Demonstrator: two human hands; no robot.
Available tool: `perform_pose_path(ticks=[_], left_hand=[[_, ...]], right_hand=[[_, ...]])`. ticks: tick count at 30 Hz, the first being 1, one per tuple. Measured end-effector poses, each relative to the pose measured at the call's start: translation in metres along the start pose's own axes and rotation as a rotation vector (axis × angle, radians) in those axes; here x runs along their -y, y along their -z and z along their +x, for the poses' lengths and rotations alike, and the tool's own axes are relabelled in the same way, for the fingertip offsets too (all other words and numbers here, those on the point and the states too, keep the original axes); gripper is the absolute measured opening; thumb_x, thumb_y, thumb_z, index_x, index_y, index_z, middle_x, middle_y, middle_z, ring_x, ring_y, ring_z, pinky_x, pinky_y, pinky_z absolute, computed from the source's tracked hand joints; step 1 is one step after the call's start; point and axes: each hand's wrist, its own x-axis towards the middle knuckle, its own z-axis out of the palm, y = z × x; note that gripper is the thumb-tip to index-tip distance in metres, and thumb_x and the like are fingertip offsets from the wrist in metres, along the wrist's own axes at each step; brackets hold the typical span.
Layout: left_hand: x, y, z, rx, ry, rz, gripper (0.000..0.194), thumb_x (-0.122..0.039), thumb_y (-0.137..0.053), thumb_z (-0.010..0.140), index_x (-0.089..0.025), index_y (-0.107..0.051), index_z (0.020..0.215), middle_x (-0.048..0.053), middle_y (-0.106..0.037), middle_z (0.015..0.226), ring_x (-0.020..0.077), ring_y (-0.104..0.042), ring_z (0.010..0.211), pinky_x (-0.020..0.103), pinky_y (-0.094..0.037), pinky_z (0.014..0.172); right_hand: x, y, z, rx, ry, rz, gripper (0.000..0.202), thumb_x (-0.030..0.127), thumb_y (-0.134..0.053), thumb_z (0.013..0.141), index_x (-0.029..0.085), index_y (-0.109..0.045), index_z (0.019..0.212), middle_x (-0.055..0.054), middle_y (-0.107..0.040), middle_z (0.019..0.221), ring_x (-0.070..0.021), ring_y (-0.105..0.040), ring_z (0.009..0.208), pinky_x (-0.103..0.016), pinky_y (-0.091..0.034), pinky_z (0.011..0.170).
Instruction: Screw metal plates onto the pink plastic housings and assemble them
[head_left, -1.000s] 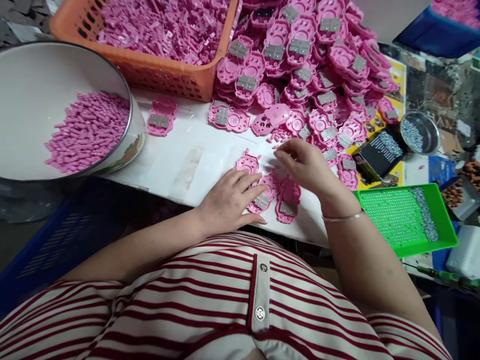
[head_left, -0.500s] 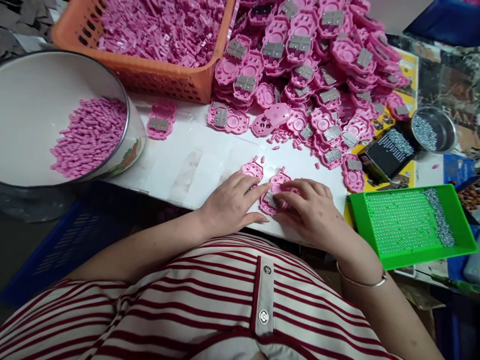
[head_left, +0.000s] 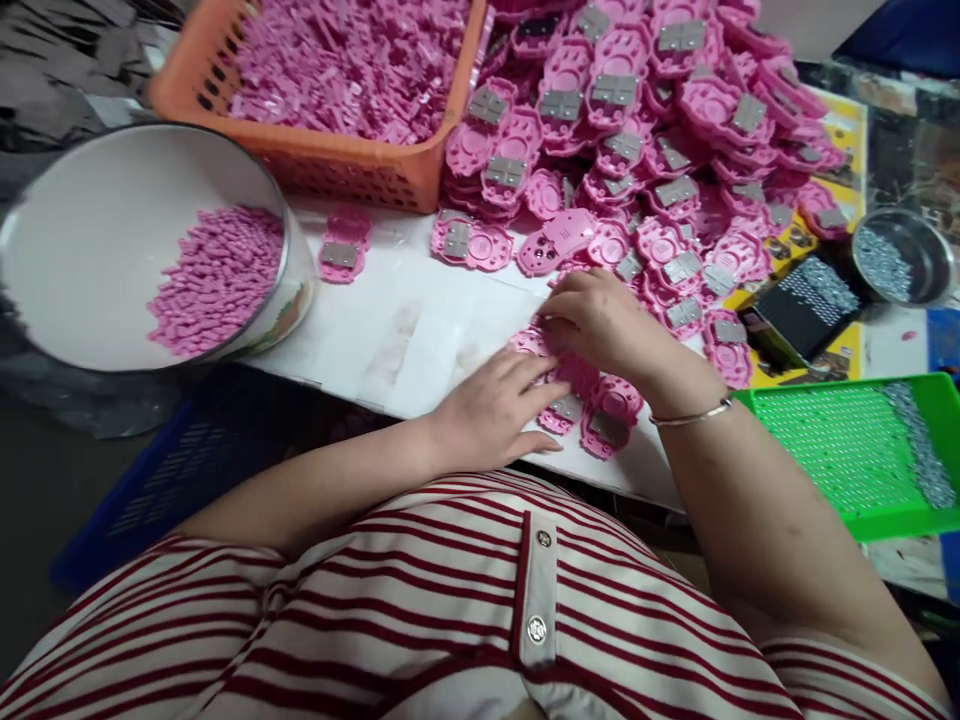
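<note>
Near the table's front edge, my left hand (head_left: 491, 410) rests with its fingers spread over a pink shell piece (head_left: 530, 341), partly covering it. Beside that hand lie a pink shell with a grey metal plate (head_left: 564, 408) and another such shell (head_left: 611, 415) to its right. My right hand (head_left: 600, 320) is farther forward, above the small pink pegs at the foot of the shell pile. Its fingers are bent together and pointing left; whatever lies between the fingertips is too small to make out.
An orange basket (head_left: 360, 175) of pink parts stands at the back left, a white basin (head_left: 82, 240) of pink pegs at the left. Behind my right hand rises a pile of pink shells (head_left: 619, 90). Rightward are a green tray (head_left: 825, 440), black tray (head_left: 802, 310) and metal bowl (head_left: 904, 258) of screws.
My right hand has lifted off the front shells and moved forward to the small pegs, uncovering the right-hand shell. My left hand stays over its shell. The view has shifted slightly left.
</note>
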Motion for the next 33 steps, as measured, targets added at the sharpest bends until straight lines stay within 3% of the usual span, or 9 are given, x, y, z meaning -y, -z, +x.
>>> perform_pose_path(ticks=[3,5,11,14,18,21,24,28,33], left_hand=[[0.004,0.001,0.007,-0.059,-0.054,-0.014,0.061,-0.055,-0.062,0.088,-0.012,-0.059,0.131,0.021,-0.051,0.142,0.0311,-0.048,0.133,0.048,-0.038,0.115],[0.019,0.010,0.008,-0.145,-0.003,0.042,0.059,-0.056,-0.056,0.091,-0.013,-0.057,0.132,0.021,-0.049,0.144,0.0302,-0.045,0.136,0.049,-0.036,0.116],[0.100,0.047,-0.004,-0.308,0.666,0.382,0.067,-0.052,-0.059,0.090,-0.011,-0.047,0.142,0.024,-0.039,0.151,0.0405,-0.032,0.143,0.061,-0.026,0.115],[0.117,0.054,-0.010,-0.330,0.787,0.424,0.075,-0.058,-0.063,0.084,-0.009,-0.050,0.139,0.028,-0.044,0.147,0.0459,-0.036,0.138,0.067,-0.029,0.109],[0.084,0.049,-0.019,-0.252,0.678,0.440,0.065,-0.054,-0.057,0.090,-0.010,-0.052,0.138,0.023,-0.059,0.133,0.0407,-0.051,0.123,0.059,-0.040,0.102],[0.045,0.038,-0.027,-0.142,0.541,0.397,0.055,-0.046,-0.054,0.094,-0.010,-0.055,0.135,0.020,-0.060,0.132,0.0352,-0.054,0.120,0.051,-0.042,0.101],[0.021,0.027,-0.028,-0.122,0.423,0.337,0.048,-0.039,-0.053,0.095,-0.009,-0.057,0.133,0.019,-0.059,0.135,0.0333,-0.053,0.121,0.048,-0.043,0.101],[0.014,0.023,-0.023,-0.175,0.308,0.236,0.040,-0.026,-0.049,0.097,-0.010,-0.057,0.132,0.019,-0.055,0.139,0.0299,-0.054,0.121,0.046,-0.046,0.101],[0.023,0.032,-0.030,-0.237,0.321,0.165,0.035,-0.022,-0.055,0.092,-0.014,-0.062,0.126,0.016,-0.058,0.134,0.0288,-0.055,0.120,0.047,-0.047,0.101]], right_hand=[[-0.009,0.003,-0.005,0.020,-0.011,-0.096,0.025,0.021,-0.051,0.088,0.013,-0.074,0.094,-0.013,-0.068,0.088,-0.0212,-0.056,0.082,-0.035,-0.040,0.078],[-0.018,0.004,-0.009,0.019,-0.024,-0.119,0.026,0.021,-0.051,0.087,0.013,-0.074,0.096,-0.013,-0.069,0.090,-0.0220,-0.058,0.082,-0.035,-0.042,0.077],[-0.022,0.004,-0.009,-0.056,-0.034,-0.147,0.029,0.024,-0.048,0.088,0.014,-0.072,0.100,-0.015,-0.069,0.092,-0.0246,-0.060,0.081,-0.038,-0.045,0.073],[-0.010,0.006,-0.005,-0.096,0.002,-0.114,0.029,0.029,-0.050,0.089,0.014,-0.071,0.102,-0.015,-0.068,0.093,-0.0250,-0.060,0.082,-0.039,-0.046,0.073],[-0.004,0.009,-0.004,-0.087,0.014,-0.082,0.029,0.028,-0.049,0.089,0.014,-0.072,0.101,-0.015,-0.069,0.095,-0.0255,-0.061,0.084,-0.039,-0.047,0.076],[-0.011,0.011,-0.006,-0.104,-0.060,-0.074,0.029,0.025,-0.049,0.088,0.014,-0.073,0.098,-0.016,-0.069,0.096,-0.0258,-0.061,0.084,-0.040,-0.047,0.077],[-0.015,0.011,-0.008,-0.093,-0.094,-0.065,0.029,0.023,-0.048,0.088,0.015,-0.074,0.100,-0.016,-0.070,0.098,-0.0251,-0.061,0.087,-0.039,-0.047,0.078],[-0.011,0.011,-0.008,-0.063,-0.069,-0.076,0.033,0.019,-0.046,0.087,0.015,-0.073,0.104,-0.014,-0.070,0.098,-0.0219,-0.061,0.087,-0.035,-0.047,0.077],[-0.011,0.004,-0.002,-0.080,-0.237,-0.167,0.026,0.021,-0.048,0.086,0.016,-0.073,0.091,-0.012,-0.071,0.086,-0.0206,-0.059,0.074,-0.034,-0.041,0.065]])
